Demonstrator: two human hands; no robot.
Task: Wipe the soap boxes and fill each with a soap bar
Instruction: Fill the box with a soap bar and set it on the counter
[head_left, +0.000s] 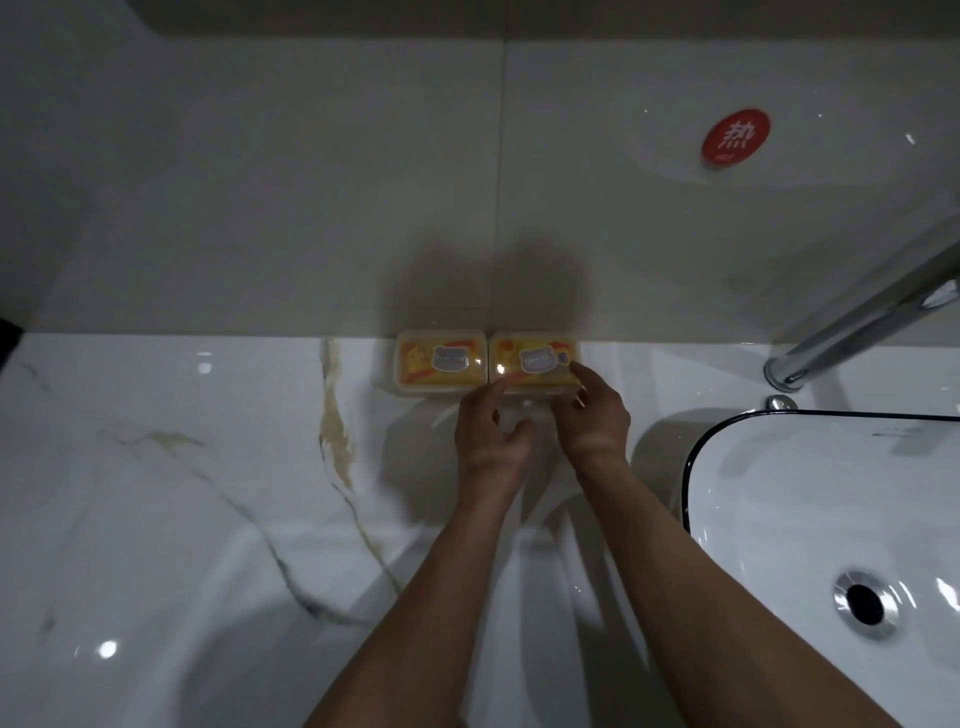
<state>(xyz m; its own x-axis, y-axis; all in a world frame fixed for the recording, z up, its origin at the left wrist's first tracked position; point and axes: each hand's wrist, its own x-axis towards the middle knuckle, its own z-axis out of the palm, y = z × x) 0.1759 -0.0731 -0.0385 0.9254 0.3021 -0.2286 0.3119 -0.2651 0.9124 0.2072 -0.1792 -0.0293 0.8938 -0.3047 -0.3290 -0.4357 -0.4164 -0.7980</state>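
Observation:
Two clear soap boxes stand side by side against the wall on the marble counter, lids down, each showing a yellow-orange soap pack inside. The left soap box stands free. At the right soap box, my left hand reaches its front left corner with loosely curled fingers. My right hand lays its fingertips on the box's right front edge. Neither hand plainly grips anything. No cloth is in view.
A white basin with a dark rim and a drain sits at the right. A chrome tap leans over it. A red round "hot" sticker is on the wall tile. The white marble counter stretches left.

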